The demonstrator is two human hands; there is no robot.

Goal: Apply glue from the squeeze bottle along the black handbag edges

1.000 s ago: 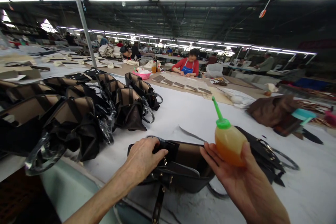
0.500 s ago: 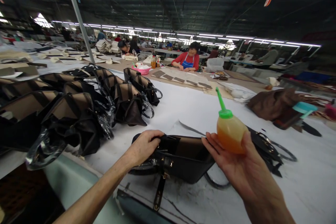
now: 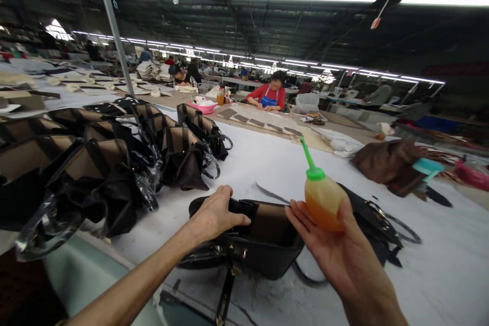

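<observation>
In my right hand [image 3: 340, 244] is a squeeze bottle [image 3: 324, 201] with an orange liquid, a green cap and a long green nozzle pointing up and left. The bottle rests in the palm, between the thumb and fingers. Below and left of it stands a black handbag [image 3: 263, 257], its top gaping and its tan lining showing. My left hand [image 3: 216, 216] grips the bag's rim at the left end. Its fingers lie over the far edge, partly hidden, and its thumb reaches across the opening. A buckled strap [image 3: 225, 295] hangs down the bag's front.
Several black handbags [image 3: 183, 158] with plastic-wrapped handles crowd the left side. Another black bag [image 3: 370, 224] lies behind my right hand. Brown material [image 3: 385, 160] sits farther right on the white tabletop [image 3: 252, 150]. Across the table a person in red [image 3: 271, 94] works near a pink basin [image 3: 204, 107].
My left thumb has spread away from the fingers over the bag's opening. The bottle has shifted left and slightly down in view, still in my right hand.
</observation>
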